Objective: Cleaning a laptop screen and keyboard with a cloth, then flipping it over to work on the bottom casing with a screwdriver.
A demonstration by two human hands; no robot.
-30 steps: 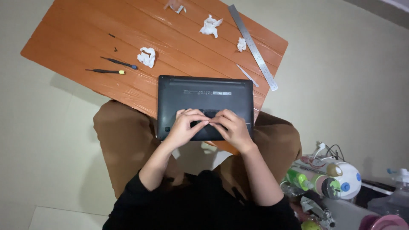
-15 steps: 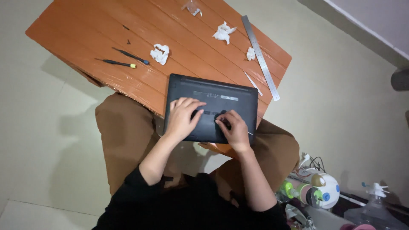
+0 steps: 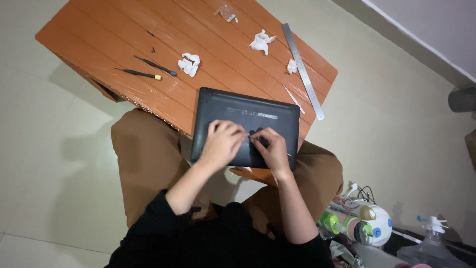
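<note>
Orange table [image 3: 99, 44]: laptop [image 3: 233, 106], ruler [image 3: 302, 69], tissues [image 3: 190, 63].

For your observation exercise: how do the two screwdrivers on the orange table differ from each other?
The yellow-tipped screwdriver lies nearer the table's edge; the blue-tipped screwdriver lies beside the crumpled tissue. Their end caps differ, yellow against blue. Both are slim, dark, lying flat and untouched.

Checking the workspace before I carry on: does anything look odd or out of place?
The laptop lies upside down, overhanging the table edge onto the lap, both hands on it. Crumpled tissues and two small tools are scattered across the top. Nothing looks spilled or broken.
</note>
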